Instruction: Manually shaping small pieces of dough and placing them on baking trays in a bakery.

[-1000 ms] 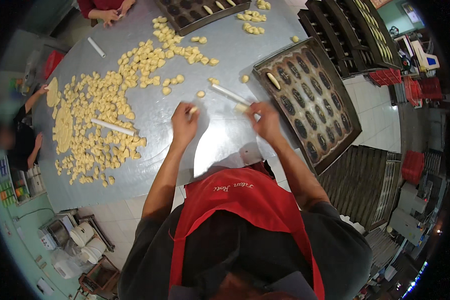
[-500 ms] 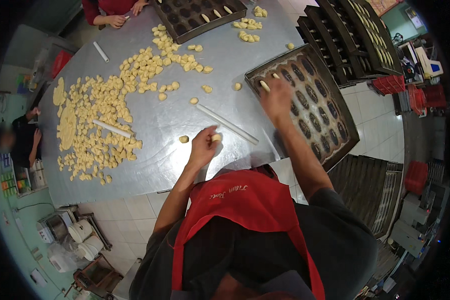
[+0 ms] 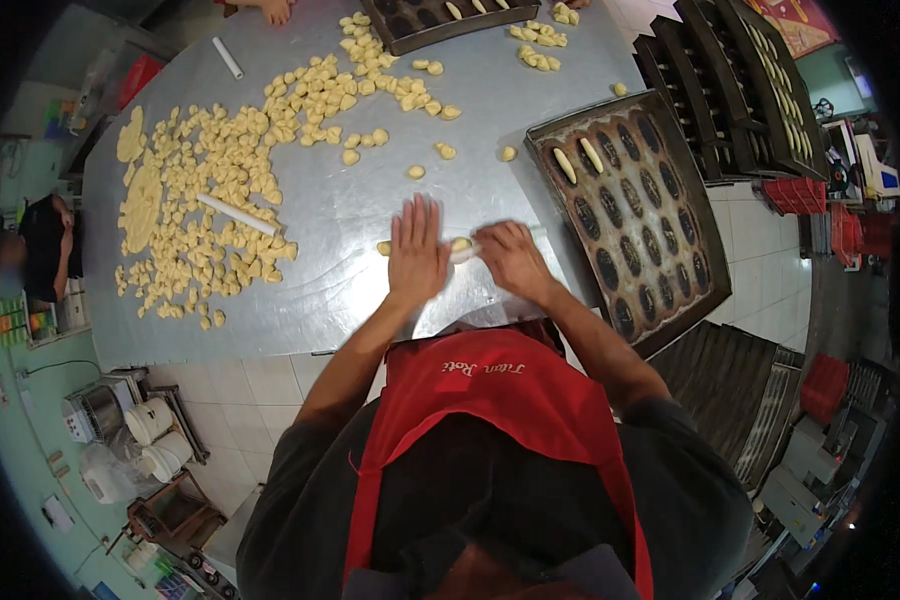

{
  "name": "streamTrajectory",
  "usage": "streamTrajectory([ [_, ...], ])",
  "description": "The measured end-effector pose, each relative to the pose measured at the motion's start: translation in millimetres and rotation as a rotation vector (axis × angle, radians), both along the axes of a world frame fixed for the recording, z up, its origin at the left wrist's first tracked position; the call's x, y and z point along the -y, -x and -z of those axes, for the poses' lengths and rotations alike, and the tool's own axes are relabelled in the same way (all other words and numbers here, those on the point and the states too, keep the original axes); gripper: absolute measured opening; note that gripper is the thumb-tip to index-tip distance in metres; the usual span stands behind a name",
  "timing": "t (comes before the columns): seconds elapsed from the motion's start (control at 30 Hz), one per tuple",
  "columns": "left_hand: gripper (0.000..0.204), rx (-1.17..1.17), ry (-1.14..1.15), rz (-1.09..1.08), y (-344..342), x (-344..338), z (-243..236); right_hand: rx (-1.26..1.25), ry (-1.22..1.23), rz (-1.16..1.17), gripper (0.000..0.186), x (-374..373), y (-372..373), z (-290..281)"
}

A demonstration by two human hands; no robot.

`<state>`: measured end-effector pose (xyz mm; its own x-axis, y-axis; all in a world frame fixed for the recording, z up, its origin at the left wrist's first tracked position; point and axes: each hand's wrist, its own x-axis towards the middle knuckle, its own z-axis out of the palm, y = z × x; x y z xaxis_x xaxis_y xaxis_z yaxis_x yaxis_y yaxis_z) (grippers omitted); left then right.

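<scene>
My left hand [image 3: 416, 262] lies with fingers outstretched over a short white rod [image 3: 465, 255], partly hidden beneath it. My right hand [image 3: 513, 262] has its fingers bent around the rod's right part. A small dough piece [image 3: 460, 243] sits beside the rod between my hands, and another [image 3: 383, 248] shows left of my left hand. All are on the metal table [image 3: 350, 230]. To the right, a baking tray [image 3: 704, 305] with oval hollows holds two long dough sticks [image 3: 591, 154] in its far-left part. Many dough balls [image 3: 210, 170] spread across the left of the table.
Another white rod [image 3: 235, 213] lies among the dough. A second tray [image 3: 408, 42] is at the far side, near a co-worker's hand [image 3: 275, 12]. Another person [image 3: 45, 250] stands left. Stacked trays [image 3: 720, 110] and red crates [image 3: 795, 195] stand right.
My right hand has returned from the tray, leaving a second dough stick there. My left hand has flattened onto the rod, which now lies more crosswise in front of me.
</scene>
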<state>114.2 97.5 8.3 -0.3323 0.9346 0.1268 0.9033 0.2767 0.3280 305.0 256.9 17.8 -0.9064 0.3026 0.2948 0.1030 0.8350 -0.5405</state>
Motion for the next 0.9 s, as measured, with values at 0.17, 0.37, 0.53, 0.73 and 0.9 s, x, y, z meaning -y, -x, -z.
streamTrajectory([
  [0.17,0.077,-0.143,-0.007,-0.040,24.6,-30.0,-15.4,0.009,0.051,0.251,0.038,-8.4,40.8,-8.1],
  [0.37,0.074,0.090,0.134,0.166,-29.3,53.5,-10.6,0.248,0.322,0.125,0.044,39.3,-32.4,8.4],
  [0.53,0.059,0.211,-0.082,0.134,-23.2,14.1,-22.0,0.178,0.083,0.398,0.036,24.4,15.3,1.4],
  [0.73,0.055,0.211,-0.065,0.211,-34.4,49.0,-0.9,0.040,-0.273,0.082,0.047,62.2,-12.4,4.4],
  [0.9,0.043,0.210,-0.076,0.258,-36.2,64.4,-18.1,0.294,-0.104,0.202,0.007,57.0,27.5,-7.4],
])
